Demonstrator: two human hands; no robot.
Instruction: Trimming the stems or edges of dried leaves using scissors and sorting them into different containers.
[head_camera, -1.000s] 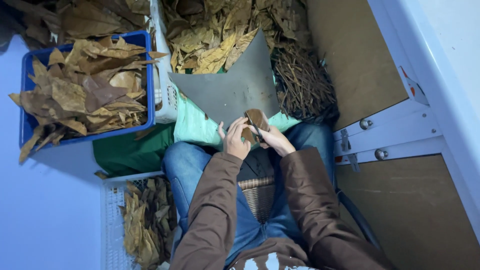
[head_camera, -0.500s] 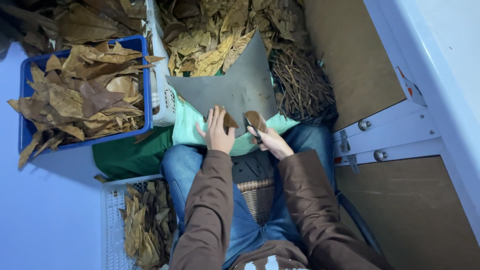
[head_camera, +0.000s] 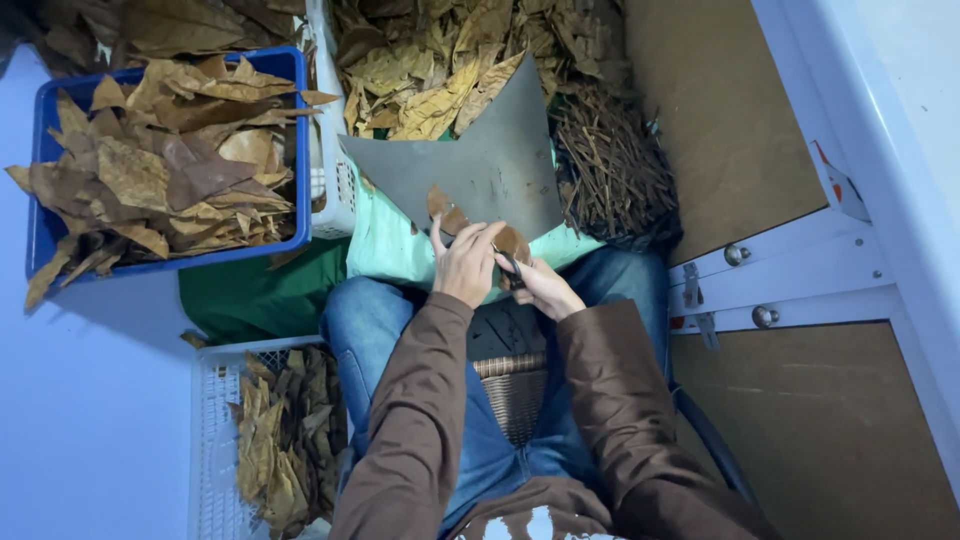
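I sit with a grey board (head_camera: 490, 170) resting on a pale green cloth (head_camera: 385, 250) over my knees. A brown dried leaf (head_camera: 445, 212) lies on the board's near edge. My left hand (head_camera: 465, 262) presses on it, fingers spread over the leaf. My right hand (head_camera: 540, 285) grips the leaf's right part (head_camera: 513, 243) together with a small dark tool whose shape I cannot make out. Both hands touch each other above my lap.
A blue crate (head_camera: 300, 140) of brown dried leaves stands at the left. A white basket (head_camera: 215, 400) with more leaves is by my left leg. Yellowish leaves (head_camera: 430, 70) and a heap of stems (head_camera: 610, 170) lie beyond the board. A white cabinet frame (head_camera: 790, 270) is at the right.
My left hand moved off the board's centre back to the leaf and now meets the right hand; the leaf lies flatter across the board's near edge.
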